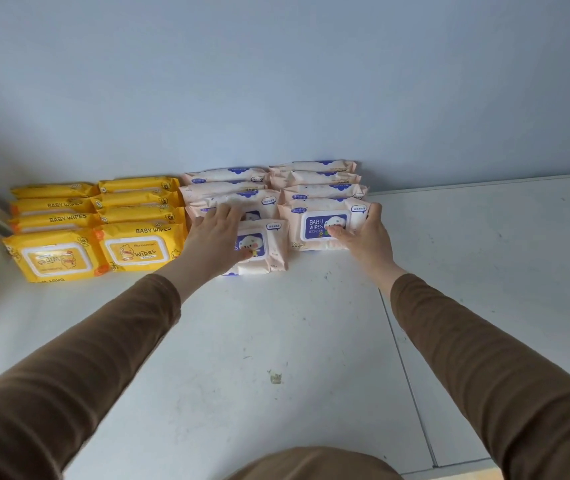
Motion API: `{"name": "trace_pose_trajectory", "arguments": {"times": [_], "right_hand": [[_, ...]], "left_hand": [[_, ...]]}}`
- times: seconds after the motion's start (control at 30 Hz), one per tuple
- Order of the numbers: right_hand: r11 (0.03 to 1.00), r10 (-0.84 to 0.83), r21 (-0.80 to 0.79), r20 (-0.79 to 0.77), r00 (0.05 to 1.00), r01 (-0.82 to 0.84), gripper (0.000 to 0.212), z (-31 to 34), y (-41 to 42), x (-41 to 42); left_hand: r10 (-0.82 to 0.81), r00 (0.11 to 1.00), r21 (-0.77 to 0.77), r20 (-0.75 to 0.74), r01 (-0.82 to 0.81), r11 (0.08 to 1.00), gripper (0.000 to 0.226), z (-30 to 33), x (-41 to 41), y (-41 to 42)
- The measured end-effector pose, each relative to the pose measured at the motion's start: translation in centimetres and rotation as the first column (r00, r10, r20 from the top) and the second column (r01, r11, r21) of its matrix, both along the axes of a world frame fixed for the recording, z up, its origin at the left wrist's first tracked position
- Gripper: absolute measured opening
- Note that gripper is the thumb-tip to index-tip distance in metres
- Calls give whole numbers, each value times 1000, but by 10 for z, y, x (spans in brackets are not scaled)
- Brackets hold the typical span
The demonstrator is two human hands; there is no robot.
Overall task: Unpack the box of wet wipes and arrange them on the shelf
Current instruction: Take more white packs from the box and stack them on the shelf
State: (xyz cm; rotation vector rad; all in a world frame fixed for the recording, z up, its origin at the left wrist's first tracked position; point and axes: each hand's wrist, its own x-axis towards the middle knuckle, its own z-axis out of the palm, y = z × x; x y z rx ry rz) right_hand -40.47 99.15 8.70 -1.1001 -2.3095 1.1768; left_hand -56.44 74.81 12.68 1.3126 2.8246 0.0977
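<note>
both hands (pixel 216 233) grip pink wipes packs (pixel 325 223).

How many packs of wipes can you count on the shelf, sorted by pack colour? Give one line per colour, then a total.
Yellow packs: 8, in two columns of 4
Pale pink packs: 8, in two columns of 4, with the left hand on the nearest left one and the right hand on the nearest right one
Total: 16
</note>
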Motion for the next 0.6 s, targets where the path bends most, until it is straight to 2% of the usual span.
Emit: {"name": "trace_pose_trajectory", "arguments": {"times": [0.1,0.17,0.27,0.37,0.47,0.53,0.6], "right_hand": [[1000,-3,1,-6,1000,3,64,0,-1,0],[1000,-1,3,-9,1000,1,64,0,-2,0],[1000,-2,4,-5,1000,3,64,1,-2,1],[1000,-1,-7,-6,1000,1,67,0,-1,1],[1000,5,-13,-2,1000,-5,66,0,0,1],[1000,13,-10,-3,1000,-13,67,0,1,1],[1000,17,-13,1,1000,-17,68,-1,2,2]], "left_hand": [[61,996,-154,61,-51,987,74,4,3,1],[13,998,-198,61,-1,980,67,8,7,0],[-93,992,-114,-80,84,990,59,12,19,-2],[-46,986,-13,-161,45,999,48,14,20,1],[-1,977,-36,-214,-7,999,63,15,11,6],[17,980,-38,-196,-25,999,72,16,5,8],[31,996,-15,-85,-33,999,71,16,0,9]]}}
